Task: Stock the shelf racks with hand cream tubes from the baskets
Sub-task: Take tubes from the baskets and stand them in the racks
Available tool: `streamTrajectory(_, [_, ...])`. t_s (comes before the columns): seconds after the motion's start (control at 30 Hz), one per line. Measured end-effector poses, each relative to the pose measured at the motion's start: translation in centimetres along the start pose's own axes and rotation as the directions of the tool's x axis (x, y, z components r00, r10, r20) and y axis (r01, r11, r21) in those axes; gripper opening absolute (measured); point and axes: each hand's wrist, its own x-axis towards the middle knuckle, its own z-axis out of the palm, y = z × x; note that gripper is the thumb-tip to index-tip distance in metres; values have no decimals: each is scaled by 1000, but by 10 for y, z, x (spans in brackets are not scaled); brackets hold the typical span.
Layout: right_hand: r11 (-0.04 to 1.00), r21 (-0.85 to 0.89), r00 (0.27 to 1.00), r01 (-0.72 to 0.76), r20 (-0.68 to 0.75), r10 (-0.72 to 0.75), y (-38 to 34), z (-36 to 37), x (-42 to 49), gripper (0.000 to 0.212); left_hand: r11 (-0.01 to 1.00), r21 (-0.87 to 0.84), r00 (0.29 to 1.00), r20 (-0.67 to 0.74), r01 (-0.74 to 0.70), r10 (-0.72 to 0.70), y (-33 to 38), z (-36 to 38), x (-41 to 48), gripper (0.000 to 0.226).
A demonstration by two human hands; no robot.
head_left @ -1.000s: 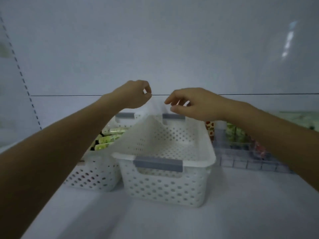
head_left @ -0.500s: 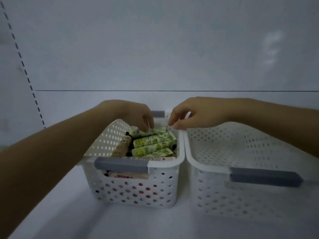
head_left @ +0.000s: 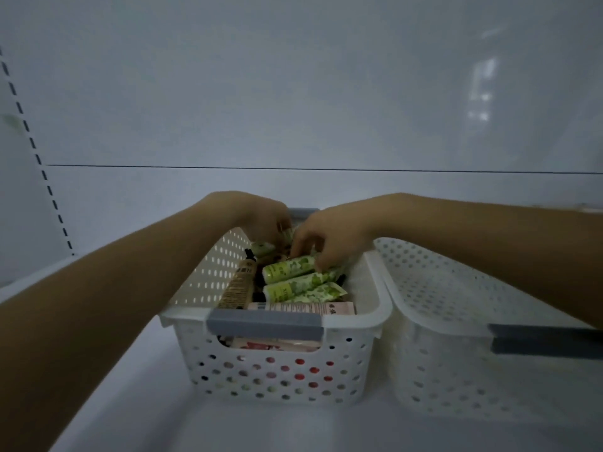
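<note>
Fingers (head_left: 301, 244) of the right hand (head_left: 332, 233) curl onto the top green tube (head_left: 288, 268) in the white basket (head_left: 375, 288), can't tell the left hand (head_left: 257, 220) grip; looks light, squishy and slick, so I'd pinch mid-body.

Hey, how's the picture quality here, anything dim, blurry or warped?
Head view: dim, bluish light; a glare patch on the back wall, upper right; the left hand and right hand are blurred over the full basket; the slotted strip at left curves, wide-angle distortion.
</note>
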Motion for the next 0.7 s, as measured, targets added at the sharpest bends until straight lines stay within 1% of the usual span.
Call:
streamTrajectory(0.1, [999, -27, 999, -30, 27, 31, -4, -1, 5, 47, 995, -101, 999, -32, 1, -5, 2, -4, -6, 33])
streamTrajectory(0.17, [999, -18, 999, -30, 33, 30, -7, -2, 6, 43, 986, -165, 999, -32, 14, -20, 5, -8, -11, 34])
streamTrajectory(0.2, [1000, -6, 1000, -18, 9, 18, -8, -3, 6, 41, 978, -206, 999, -31, 20, -27, 6, -9, -13, 32])
streamTrajectory(0.3, [998, 63, 989, 28, -146, -19, -6, -13, -5, 38, 932, -362, 996, -79, 20, -51, 11, -17, -21, 20])
streamTrajectory(0.4, [964, 252, 968, 85, -251, -20, 5, -28, -30, 30, 877, -479, 977, -159, 46, -139, 15, -29, -30, 29])
streamTrajectory(0.47, [894, 432, 953, 120, -303, 19, 17, -34, -49, 31, 804, -591, 959, -184, 68, -216, 18, -35, -34, 30])
streamTrajectory(0.53, [812, 562, 931, 157, -360, 69, 34, -36, -70, 33, 736, -675, 943, -203, 61, -265, 26, -39, -37, 27])
streamTrajectory(0.57, [767, 617, 919, 175, -382, 98, 45, -35, -80, 35, 718, -695, 936, -217, 51, -277, 32, -42, -37, 27])
streamTrajectory(0.63, [634, 739, 897, 229, -413, 157, 66, -31, -99, 38, 707, -707, 928, -244, 27, -280, 48, -47, -37, 24])
streamTrajectory(0.7, [486, 820, 864, 304, -452, 222, 88, -27, -119, 39, 687, -726, 923, -266, -3, -277, 68, -55, -35, 22])
